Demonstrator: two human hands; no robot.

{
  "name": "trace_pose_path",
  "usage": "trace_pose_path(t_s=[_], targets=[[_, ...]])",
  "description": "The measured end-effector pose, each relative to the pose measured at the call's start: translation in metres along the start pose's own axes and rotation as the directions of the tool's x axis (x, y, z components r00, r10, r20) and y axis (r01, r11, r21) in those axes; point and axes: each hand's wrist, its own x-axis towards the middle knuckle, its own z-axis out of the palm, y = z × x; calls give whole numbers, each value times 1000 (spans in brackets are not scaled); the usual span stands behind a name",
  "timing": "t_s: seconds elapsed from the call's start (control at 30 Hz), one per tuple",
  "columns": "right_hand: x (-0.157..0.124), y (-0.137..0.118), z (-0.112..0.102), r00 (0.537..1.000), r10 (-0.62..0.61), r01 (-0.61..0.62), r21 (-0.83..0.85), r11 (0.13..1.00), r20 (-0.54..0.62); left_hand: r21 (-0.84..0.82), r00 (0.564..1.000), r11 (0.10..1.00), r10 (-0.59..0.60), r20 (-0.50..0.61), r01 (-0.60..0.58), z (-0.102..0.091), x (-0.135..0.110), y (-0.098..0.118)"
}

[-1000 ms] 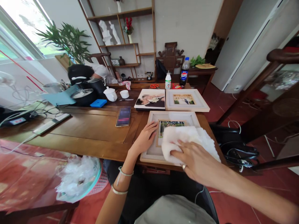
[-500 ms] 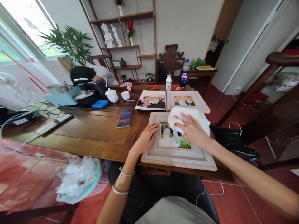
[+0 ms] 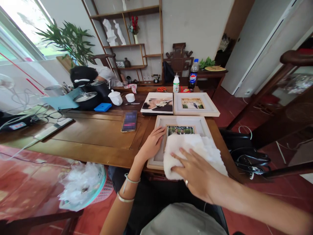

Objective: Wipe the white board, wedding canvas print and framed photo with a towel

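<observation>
A picture frame (image 3: 152, 162) with a pale wide border lies flat near the table's front edge. White fluffy cloth (image 3: 182, 143) covers much of its lower right part, so only the top of the photo shows. My right hand (image 3: 195, 169), with a ring on one finger, presses on this cloth with its fingers spread over it. On the frame's left side rests my left hand (image 3: 152, 143), fingers stretched out and holding nothing. Behind are a second framed photo (image 3: 193, 103) and a frameless photo panel (image 3: 157, 102), side by side.
A dark-covered book or phone (image 3: 129, 120) lies left of the frame. Farther back stand a white teapot (image 3: 115, 98), a milk bottle (image 3: 176, 84) and a cola bottle (image 3: 193, 76). A lined basket (image 3: 83, 186) sits on the floor at left. One person leans at the far side.
My right hand has drawn the white cloth down the frame toward me, uncovering the top of the photo and hiding its lower part. My left hand stays in place.
</observation>
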Motion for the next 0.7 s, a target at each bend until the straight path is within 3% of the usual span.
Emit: trace_pose_path(t_s=[0.07,0.17,0.37,0.53,0.7], targets=[[-8,-12,0,999,-49,48,39,998,18,-5,1000,1000,-5,4,5,-1,0,1],[-12,-13,4,993,-103,107,88,990,-54,-19,1000,1000,-6,8,6,-2,1,2],[4,4,14,981,48,-39,54,998,-186,-59,999,998,-34,-6,34,-2,2,5],[31,-13,23,950,-5,13,24,1000,-313,-137,995,987,-94,-40,87,-3,3,6],[29,-18,30,957,43,-36,27,999,-287,-115,997,991,-76,-10,75,-5,3,5]])
